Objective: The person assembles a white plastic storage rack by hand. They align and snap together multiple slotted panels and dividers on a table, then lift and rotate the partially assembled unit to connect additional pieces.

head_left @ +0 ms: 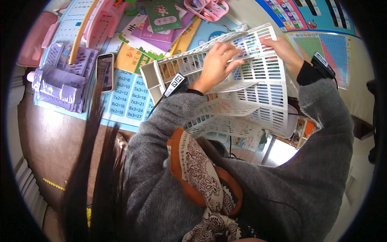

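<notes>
A white plastic file rack (266, 92) with slotted walls and several compartments is tilted in front of me, partly over the desk edge. My right hand (284, 52) grips the rack's top right edge, the thumb on the slotted panel and the other fingers mostly hidden behind it. Over the upper compartment lies my left hand (219, 64), its fingers stretched and apart, their tips close to the inner slotted wall. Whether those fingertips press on the plastic I cannot tell.
Left of the rack lie a phone (105, 72) and a stack of purple plastic-wrapped items (64, 78). Behind it are a green booklet (163, 16), purple booklets and an open pink pencil case (207, 9). A times-table mat (125, 99) covers the desk; an open drawer (302, 133) shows below right.
</notes>
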The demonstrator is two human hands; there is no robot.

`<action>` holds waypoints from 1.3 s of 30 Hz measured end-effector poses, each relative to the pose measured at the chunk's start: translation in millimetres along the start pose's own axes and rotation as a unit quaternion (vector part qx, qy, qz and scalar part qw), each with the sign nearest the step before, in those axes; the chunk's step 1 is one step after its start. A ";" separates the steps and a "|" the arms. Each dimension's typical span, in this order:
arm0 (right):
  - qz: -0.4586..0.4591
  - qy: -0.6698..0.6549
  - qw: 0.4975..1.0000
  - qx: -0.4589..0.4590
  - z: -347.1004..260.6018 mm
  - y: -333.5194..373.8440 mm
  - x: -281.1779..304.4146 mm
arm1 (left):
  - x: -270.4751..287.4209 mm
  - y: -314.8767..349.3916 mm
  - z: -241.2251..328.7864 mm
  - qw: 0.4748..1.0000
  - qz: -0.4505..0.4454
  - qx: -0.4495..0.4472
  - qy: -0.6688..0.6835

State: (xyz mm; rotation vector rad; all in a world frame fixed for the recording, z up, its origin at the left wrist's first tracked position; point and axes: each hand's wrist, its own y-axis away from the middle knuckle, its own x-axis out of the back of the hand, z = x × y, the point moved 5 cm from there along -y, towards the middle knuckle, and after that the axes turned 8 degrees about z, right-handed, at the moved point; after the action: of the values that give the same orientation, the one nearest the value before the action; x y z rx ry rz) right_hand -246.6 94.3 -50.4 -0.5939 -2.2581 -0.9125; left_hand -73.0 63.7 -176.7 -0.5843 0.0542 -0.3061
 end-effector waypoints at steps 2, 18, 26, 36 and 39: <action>0.002 0.052 0.999 0.001 -9.8 -4.7 5.2 | 13.6 -17.8 -3.2 0.993 0.093 -0.037 -0.055; 0.110 0.075 0.979 0.154 -14.2 -28.3 -3.3 | -23.7 -50.0 -35.2 0.999 0.043 0.015 -0.019; 0.001 0.076 0.974 0.214 -6.1 16.2 -0.9 | 12.0 -52.5 -8.8 0.993 0.075 -0.072 -0.050; 0.022 -0.029 0.999 -0.002 73.6 110.1 1.0 | -23.2 45.3 65.6 0.990 -0.125 0.017 -0.069; 0.089 0.004 0.996 -0.004 76.7 105.9 0.9 | -34.9 47.2 54.9 0.998 -0.053 0.005 -0.046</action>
State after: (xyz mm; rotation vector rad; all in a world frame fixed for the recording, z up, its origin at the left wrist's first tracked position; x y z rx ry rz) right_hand -212.6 220.4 -45.5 -0.7790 -2.1560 -0.8341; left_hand -86.1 140.8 -158.2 -0.5919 -0.0676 -0.3811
